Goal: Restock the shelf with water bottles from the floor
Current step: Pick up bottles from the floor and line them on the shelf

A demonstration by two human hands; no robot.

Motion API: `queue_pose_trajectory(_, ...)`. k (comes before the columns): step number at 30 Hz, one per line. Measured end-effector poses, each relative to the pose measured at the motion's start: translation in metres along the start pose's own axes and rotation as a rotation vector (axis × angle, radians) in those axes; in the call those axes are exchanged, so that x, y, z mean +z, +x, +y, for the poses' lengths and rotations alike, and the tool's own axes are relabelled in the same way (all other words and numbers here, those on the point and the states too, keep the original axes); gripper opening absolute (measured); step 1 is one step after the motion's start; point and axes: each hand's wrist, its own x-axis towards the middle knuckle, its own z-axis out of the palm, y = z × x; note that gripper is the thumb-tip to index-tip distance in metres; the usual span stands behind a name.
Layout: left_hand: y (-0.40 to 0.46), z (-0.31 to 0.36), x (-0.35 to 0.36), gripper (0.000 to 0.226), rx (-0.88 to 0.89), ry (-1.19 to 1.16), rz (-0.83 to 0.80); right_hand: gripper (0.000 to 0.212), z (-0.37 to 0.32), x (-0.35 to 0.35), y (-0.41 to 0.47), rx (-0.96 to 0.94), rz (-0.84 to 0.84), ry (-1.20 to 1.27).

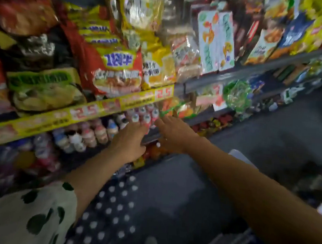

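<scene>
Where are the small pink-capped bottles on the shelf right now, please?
In the head view, the small bottles stand left of centre on the shelf under the yellow price strip, below the noodle packets, with both hands reaching at them.

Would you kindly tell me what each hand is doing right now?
Left hand: at the small bottles on the shelf; grip cannot be told.
Right hand: open, fingers extended toward the same bottles.

The small bottles [96,133] stand in rows on the shelf under the price strip [75,114]. Above the price strip lie the noodle packets [112,71]. My left hand [129,144] is below the price strip, at the bottles, and my right hand [173,130] is just right of it.
</scene>
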Motion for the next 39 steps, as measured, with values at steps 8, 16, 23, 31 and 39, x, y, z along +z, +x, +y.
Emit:
queue_pose_trajectory(8, -0.002, -0.115, 0.255, 0.024, -0.188, -0.145, -0.231, 0.056, -0.038, 0.29, 0.03, 0.049, -0.35, 0.225)
queue_pose_trajectory(16, 0.015, -0.209, 0.435, 0.054, -0.318, -0.115, -0.31, 0.049, -0.083, 0.515, 0.094, 0.095, -0.415, 0.281)
queue_pose_trajectory(23, 0.024, -0.256, 0.53, 0.041, -0.319, -0.215, -0.223, 0.063, -0.106, 0.629, 0.146, 0.117, -0.433, 0.153)
queue_pose_trajectory(31, 0.017, -0.267, 0.513, 0.033, -0.319, -0.274, -0.133, 0.046, -0.091, 0.592, 0.141, 0.072, -0.474, 0.197)
queue_pose_trajectory(39, 0.021, -0.153, 0.31, 0.049, -0.12, -0.265, -0.164, 0.04, -0.023, 0.298, 0.066, 0.0, -0.415, 0.364)
